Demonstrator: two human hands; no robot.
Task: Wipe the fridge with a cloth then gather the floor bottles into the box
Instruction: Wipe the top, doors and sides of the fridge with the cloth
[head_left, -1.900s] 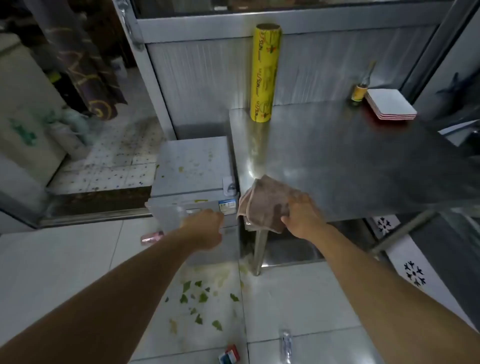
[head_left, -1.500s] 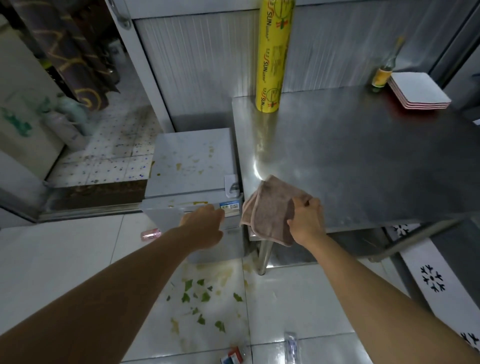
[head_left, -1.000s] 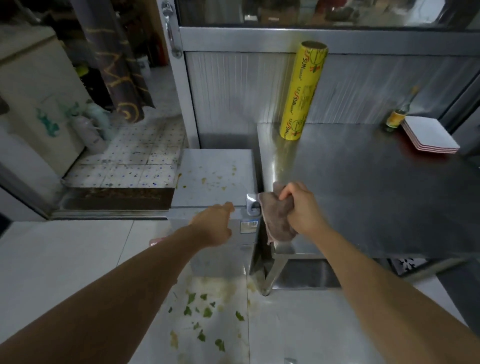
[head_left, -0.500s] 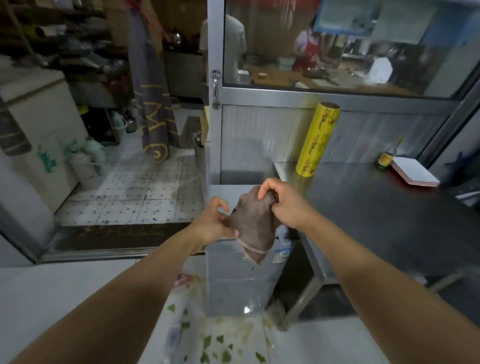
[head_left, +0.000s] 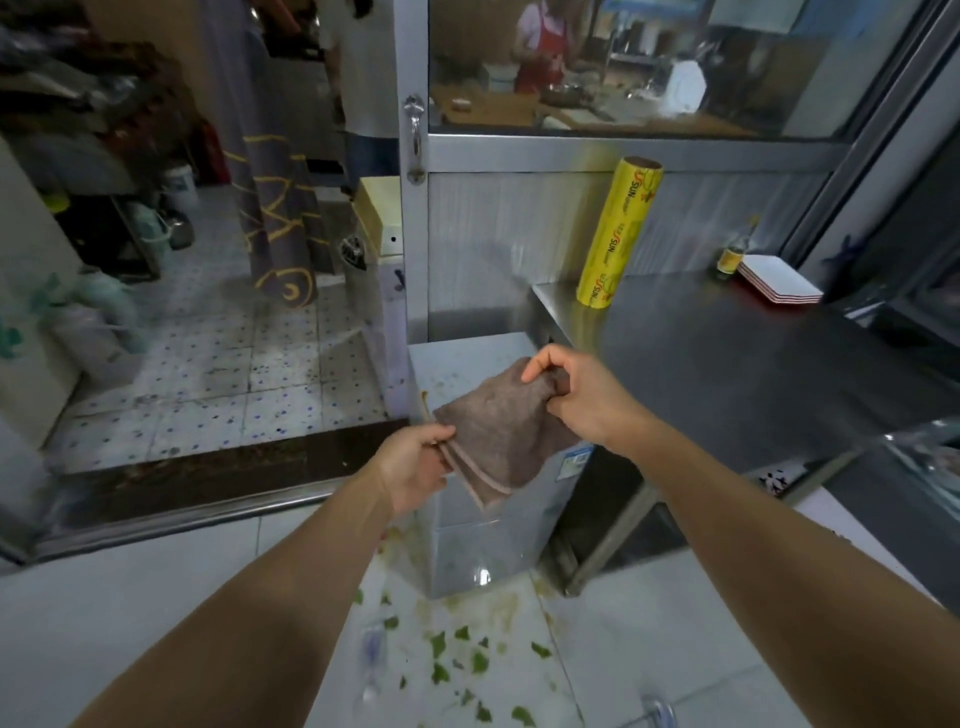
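Observation:
A brown cloth hangs spread in the air above the small grey fridge. My left hand pinches its lower left corner and my right hand grips its upper right corner. The fridge's stained top shows behind the cloth. On the white floor lie a clear bottle by my left forearm and another bottle at the bottom edge. No box is in view.
A steel table stands right of the fridge with a yellow wrap roll, a small bottle and stacked white plates. Green leaf scraps litter the floor. A doorway step lies to the left; people work behind the glass.
My right hand lifted the cloth off the table edge. My left hand left the fridge and took a corner, and both hands spread the cloth open. The view tilted upward.

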